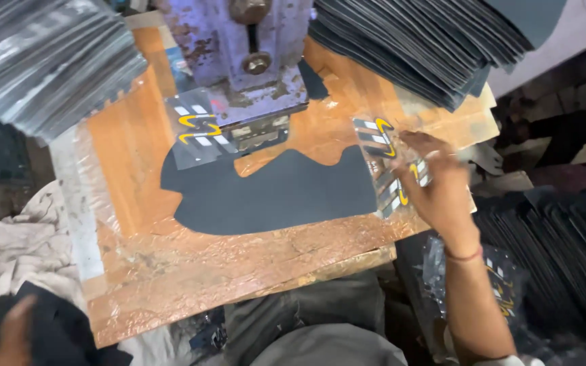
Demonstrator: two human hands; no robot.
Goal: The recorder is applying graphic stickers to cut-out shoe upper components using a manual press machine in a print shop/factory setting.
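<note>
A dark grey curved cut piece lies flat on an orange wooden board. A clear film with yellow and white stripe marks rests on its upper left part, under the head of a purple press. My right hand is at the board's right edge, fingers pinching clear films with the same striped marks. My left hand shows blurred at the bottom left corner, on dark fabric; what it holds cannot be told.
A stack of shiny grey sheets sits at top left. A thick pile of dark sheets lies at top right. More dark cut pieces are stacked at the right, and crumpled white cloth lies at the left.
</note>
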